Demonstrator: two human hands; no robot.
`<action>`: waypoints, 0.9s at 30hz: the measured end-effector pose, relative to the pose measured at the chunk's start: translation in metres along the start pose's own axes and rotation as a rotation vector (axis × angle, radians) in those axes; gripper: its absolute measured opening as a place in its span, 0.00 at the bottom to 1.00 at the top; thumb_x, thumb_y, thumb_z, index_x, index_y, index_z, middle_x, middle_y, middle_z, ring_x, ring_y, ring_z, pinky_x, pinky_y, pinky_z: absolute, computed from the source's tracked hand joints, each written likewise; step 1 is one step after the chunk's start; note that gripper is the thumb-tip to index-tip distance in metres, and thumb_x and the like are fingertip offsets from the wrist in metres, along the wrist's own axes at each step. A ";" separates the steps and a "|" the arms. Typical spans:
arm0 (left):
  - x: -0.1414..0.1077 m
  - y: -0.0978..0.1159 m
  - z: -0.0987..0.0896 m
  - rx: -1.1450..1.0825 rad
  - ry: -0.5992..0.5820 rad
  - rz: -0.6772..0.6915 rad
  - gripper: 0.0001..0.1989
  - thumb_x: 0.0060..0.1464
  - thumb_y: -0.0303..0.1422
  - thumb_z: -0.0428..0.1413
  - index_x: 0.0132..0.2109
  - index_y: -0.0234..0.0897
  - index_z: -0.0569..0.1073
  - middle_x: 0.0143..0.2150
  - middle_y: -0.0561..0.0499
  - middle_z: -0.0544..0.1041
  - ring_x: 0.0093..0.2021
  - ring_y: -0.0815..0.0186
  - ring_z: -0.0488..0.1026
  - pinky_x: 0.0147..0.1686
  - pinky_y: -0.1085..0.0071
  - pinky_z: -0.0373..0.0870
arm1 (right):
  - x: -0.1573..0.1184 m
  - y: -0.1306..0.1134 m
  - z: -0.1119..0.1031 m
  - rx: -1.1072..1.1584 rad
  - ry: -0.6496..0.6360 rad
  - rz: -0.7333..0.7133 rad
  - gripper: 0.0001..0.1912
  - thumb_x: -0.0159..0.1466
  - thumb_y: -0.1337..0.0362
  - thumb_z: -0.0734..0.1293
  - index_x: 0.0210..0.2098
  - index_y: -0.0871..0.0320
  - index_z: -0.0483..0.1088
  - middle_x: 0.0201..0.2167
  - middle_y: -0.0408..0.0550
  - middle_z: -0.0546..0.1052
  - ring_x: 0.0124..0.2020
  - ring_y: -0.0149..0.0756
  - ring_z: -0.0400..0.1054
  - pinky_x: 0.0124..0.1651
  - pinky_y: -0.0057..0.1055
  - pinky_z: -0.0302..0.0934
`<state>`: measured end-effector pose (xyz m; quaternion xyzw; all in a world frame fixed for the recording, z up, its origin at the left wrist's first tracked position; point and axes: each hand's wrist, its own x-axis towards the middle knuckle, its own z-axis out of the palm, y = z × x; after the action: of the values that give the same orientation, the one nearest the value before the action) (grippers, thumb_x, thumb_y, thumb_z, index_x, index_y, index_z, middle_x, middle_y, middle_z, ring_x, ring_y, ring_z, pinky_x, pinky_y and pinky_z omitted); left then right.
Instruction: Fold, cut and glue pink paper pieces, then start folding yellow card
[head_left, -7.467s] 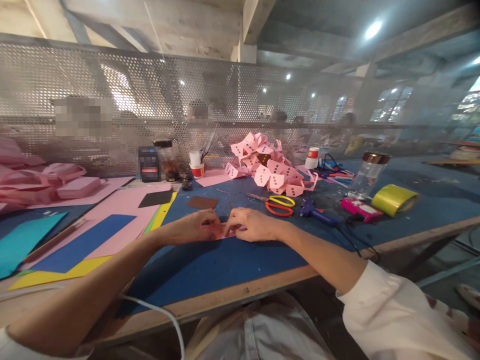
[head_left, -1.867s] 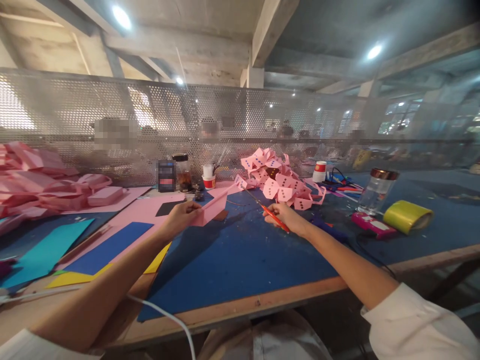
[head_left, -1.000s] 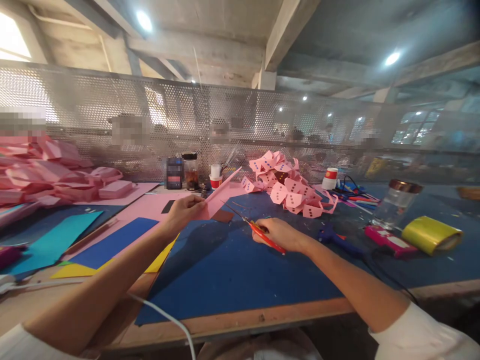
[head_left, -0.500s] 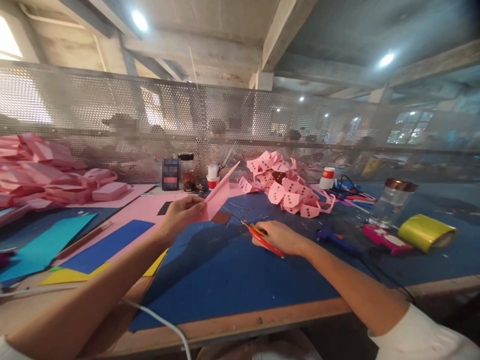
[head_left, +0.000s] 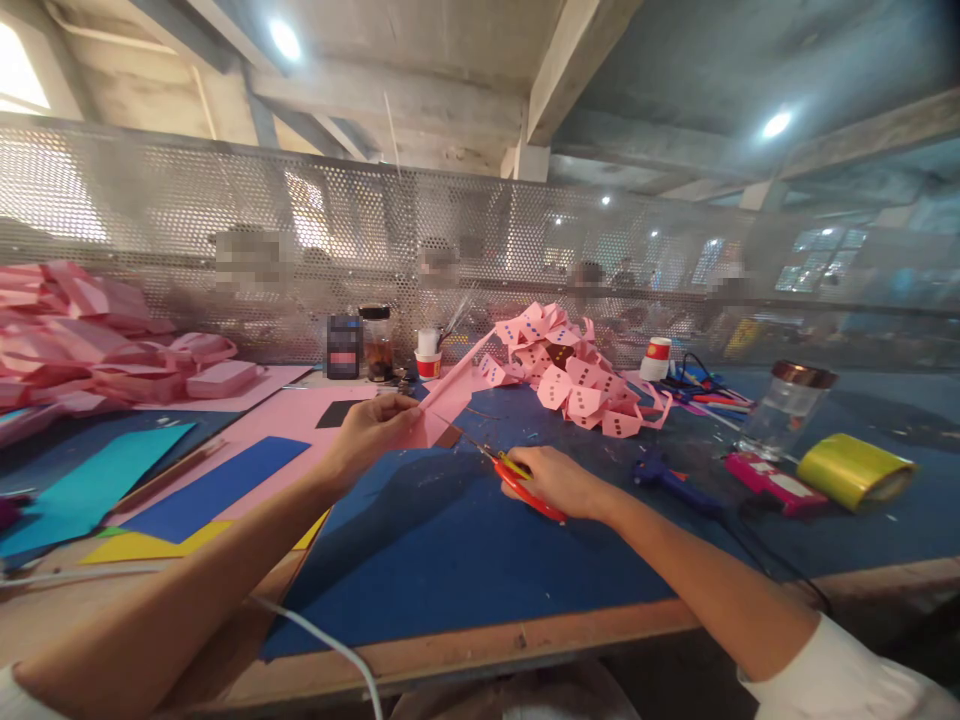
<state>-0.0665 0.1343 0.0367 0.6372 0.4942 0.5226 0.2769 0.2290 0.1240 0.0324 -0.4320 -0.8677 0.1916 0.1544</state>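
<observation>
A folded sheet of pink paper [head_left: 451, 396] is pinched in my left hand [head_left: 381, 425], held up over the mat. My right hand [head_left: 556, 480] is closed round the handles of red and yellow scissors [head_left: 527, 492]. Their thin blades point up and left, with the tips at the lower edge of the pink paper; whether they touch it is too fine to tell. Behind the hands lies a heap of folded pink paper shapes [head_left: 585, 385] with printed dots.
Pink folded pieces [head_left: 97, 335] are heaped at the left, near blue card [head_left: 221, 488] and turquoise card [head_left: 97, 485]. A jar [head_left: 376, 345] and a cup [head_left: 428, 362] stand behind. Rightward are a glue gun [head_left: 675, 480], clear jar [head_left: 784, 410] and yellow roll [head_left: 855, 467].
The pink paper has tilted lower to the right and shows more of its face. My left hand has shifted slightly right, and the scissors have turned a little.
</observation>
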 end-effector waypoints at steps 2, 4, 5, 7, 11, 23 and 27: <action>-0.001 0.000 0.001 0.007 -0.007 0.003 0.17 0.51 0.46 0.61 0.39 0.36 0.78 0.32 0.52 0.77 0.30 0.66 0.70 0.29 0.73 0.63 | 0.000 0.000 0.001 -0.018 0.003 -0.007 0.14 0.64 0.53 0.66 0.32 0.57 0.69 0.28 0.44 0.77 0.26 0.31 0.65 0.29 0.26 0.48; -0.001 0.001 0.001 0.010 -0.014 0.005 0.17 0.51 0.47 0.61 0.39 0.36 0.78 0.31 0.52 0.77 0.29 0.66 0.70 0.29 0.73 0.63 | 0.000 0.000 0.001 -0.028 0.005 -0.008 0.13 0.64 0.53 0.66 0.32 0.58 0.70 0.29 0.44 0.77 0.27 0.31 0.65 0.29 0.26 0.48; -0.002 0.001 0.002 0.012 -0.016 0.006 0.18 0.52 0.47 0.60 0.39 0.36 0.78 0.31 0.52 0.77 0.29 0.66 0.70 0.28 0.73 0.62 | 0.000 0.000 0.001 -0.027 0.003 -0.006 0.13 0.64 0.53 0.66 0.33 0.58 0.70 0.29 0.45 0.77 0.27 0.31 0.65 0.29 0.26 0.48; -0.002 0.000 0.002 0.018 -0.018 0.010 0.18 0.52 0.47 0.60 0.39 0.36 0.78 0.31 0.52 0.77 0.29 0.66 0.69 0.28 0.73 0.62 | 0.000 -0.001 0.002 -0.019 -0.001 -0.005 0.13 0.64 0.54 0.66 0.33 0.58 0.70 0.29 0.45 0.77 0.27 0.31 0.65 0.29 0.26 0.48; -0.001 -0.001 0.002 0.033 -0.018 0.021 0.18 0.51 0.47 0.61 0.39 0.36 0.78 0.32 0.51 0.78 0.30 0.65 0.70 0.28 0.73 0.62 | 0.000 -0.002 0.002 -0.015 0.004 0.005 0.13 0.63 0.54 0.66 0.33 0.58 0.70 0.29 0.44 0.77 0.26 0.30 0.64 0.29 0.26 0.48; -0.003 0.000 0.002 0.049 -0.023 0.013 0.18 0.51 0.48 0.60 0.39 0.36 0.78 0.31 0.51 0.78 0.29 0.65 0.70 0.26 0.73 0.62 | -0.001 -0.004 0.001 0.019 -0.006 0.012 0.13 0.63 0.55 0.65 0.32 0.59 0.71 0.28 0.44 0.77 0.26 0.30 0.64 0.28 0.25 0.49; -0.003 0.000 0.002 0.047 -0.034 0.015 0.17 0.52 0.47 0.60 0.39 0.36 0.78 0.32 0.51 0.78 0.29 0.66 0.70 0.26 0.74 0.62 | -0.001 -0.005 0.001 0.019 -0.008 0.007 0.13 0.64 0.55 0.65 0.31 0.58 0.70 0.27 0.44 0.76 0.25 0.30 0.63 0.28 0.25 0.48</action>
<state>-0.0644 0.1314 0.0350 0.6558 0.4968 0.5021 0.2663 0.2259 0.1204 0.0334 -0.4328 -0.8650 0.2018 0.1544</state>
